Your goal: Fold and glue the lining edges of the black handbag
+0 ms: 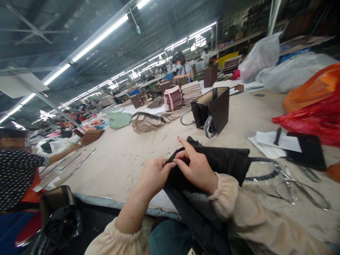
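A black handbag [225, 157] lies on its side at the table's front edge, its dark lining or flap hanging down toward my lap. My left hand [156, 175] pinches the bag's black edge between thumb and fingers. Close beside it, my right hand [195, 164] grips the same edge with thumb and bent fingers, the index finger raised. A handle wrapped in clear plastic [265, 170] sticks out from the bag's right side. Farther back stands a dark brown handbag [219, 111] with plastic-wrapped handles.
Scissors [305, 191] lie at the right, near a black phone [309, 150] and white papers [277, 141]. Red and orange plastic bags [316, 106] sit beyond. Stacked brown pieces [147, 123] are across the table [119, 159]. A co-worker [18, 170] sits at the left.
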A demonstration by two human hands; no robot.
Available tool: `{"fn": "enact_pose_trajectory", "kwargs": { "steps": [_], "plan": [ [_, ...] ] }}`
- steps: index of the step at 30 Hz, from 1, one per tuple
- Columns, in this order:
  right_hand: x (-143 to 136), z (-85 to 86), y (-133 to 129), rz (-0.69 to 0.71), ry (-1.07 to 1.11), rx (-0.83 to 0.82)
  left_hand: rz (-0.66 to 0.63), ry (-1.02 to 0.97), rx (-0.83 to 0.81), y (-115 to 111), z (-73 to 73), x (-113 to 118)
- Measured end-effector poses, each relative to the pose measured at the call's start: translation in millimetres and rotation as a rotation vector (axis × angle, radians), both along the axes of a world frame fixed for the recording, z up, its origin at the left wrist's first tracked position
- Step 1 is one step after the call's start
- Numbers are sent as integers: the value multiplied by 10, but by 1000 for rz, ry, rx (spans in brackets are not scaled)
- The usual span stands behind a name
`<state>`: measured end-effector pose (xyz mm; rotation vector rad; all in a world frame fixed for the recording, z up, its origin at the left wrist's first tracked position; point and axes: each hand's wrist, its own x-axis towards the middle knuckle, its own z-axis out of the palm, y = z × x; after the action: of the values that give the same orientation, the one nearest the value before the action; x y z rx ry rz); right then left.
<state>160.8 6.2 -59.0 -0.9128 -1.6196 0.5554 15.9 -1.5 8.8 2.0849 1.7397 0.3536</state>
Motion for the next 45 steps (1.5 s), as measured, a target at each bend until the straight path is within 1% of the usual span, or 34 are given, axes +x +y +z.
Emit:
{"fn": "enact_pose_trajectory", "kwargs": {
  "steps": [3, 7, 9, 12, 15, 20, 28, 37, 43, 45],
  "plan": [
    [63, -27, -17, 43, -7, 19, 15, -19, -5, -3, -5, 4],
    [162, -25, -34, -56, -96, 105, 37, -26, -19, 4, -30, -2],
    [191, -7, -14, -73, -143, 121, 42, -34, -23, 12, -43, -7],
    [199, 18, 53, -45, -197, 114, 37, -41, -16, 22, -53, -11],
    [185, 35, 122, -10, -249, 149, 24, -43, 5, 23, -54, -13],
    [166, 59, 168, 5, -245, 198, 4, -13, 36, 22, -63, -24],
    [152, 73, 188, -22, -253, 172, -13, -25, 22, 33, -59, -40],
    [137, 80, 195, -11, -247, 152, -11, 8, 37, 23, -43, -15],
    [136, 68, 200, -9, -253, 153, -26, -24, 121, 19, -76, -16],
    [143, 73, 206, -5, -257, 159, -17, -26, 126, 21, -83, -15]
  ]
}}
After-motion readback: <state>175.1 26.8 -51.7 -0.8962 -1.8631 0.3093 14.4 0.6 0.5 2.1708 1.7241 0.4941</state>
